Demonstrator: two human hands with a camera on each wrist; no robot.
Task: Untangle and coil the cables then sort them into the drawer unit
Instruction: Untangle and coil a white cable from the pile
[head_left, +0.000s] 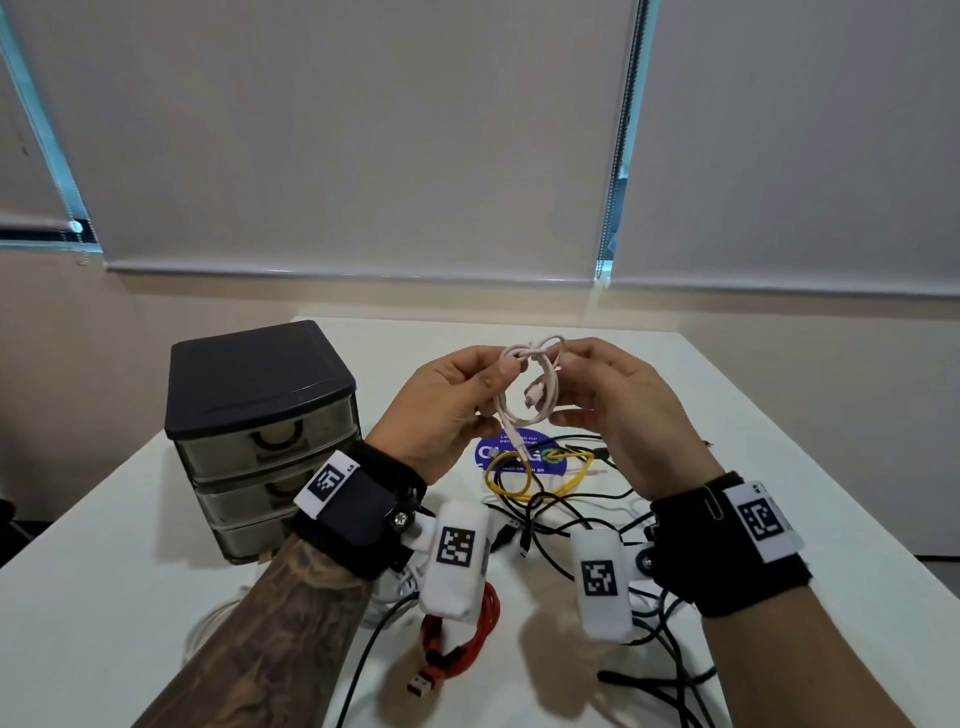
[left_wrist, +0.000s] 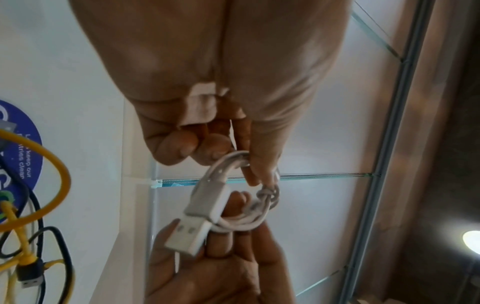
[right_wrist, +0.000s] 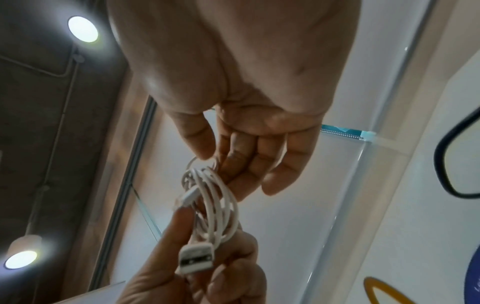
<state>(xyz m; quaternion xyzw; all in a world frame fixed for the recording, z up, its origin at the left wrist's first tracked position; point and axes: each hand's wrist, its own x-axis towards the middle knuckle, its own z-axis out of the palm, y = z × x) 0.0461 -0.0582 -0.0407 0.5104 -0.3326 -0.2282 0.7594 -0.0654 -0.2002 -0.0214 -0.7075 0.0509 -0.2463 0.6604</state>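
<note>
A white USB cable (head_left: 530, 387), wound into a small coil, is held up above the table between both hands. My left hand (head_left: 496, 387) grips the coil's left side, my right hand (head_left: 569, 382) pinches its right side and top loop. In the left wrist view the left hand (left_wrist: 240, 164) pinches the coil (left_wrist: 249, 223) while its USB plug (left_wrist: 193, 234) points at the camera. In the right wrist view the right hand (right_wrist: 210, 161) has thumb and forefinger on the coil (right_wrist: 215, 203). The dark drawer unit (head_left: 260, 431) stands at the left, its drawers closed.
Under the hands lies a tangle of loose cables: a yellow cable (head_left: 519, 480), several black cables (head_left: 566, 514) and a coiled red cable (head_left: 462, 639) near the front. A blue round sticker (head_left: 540, 457) is on the white table (head_left: 779, 467).
</note>
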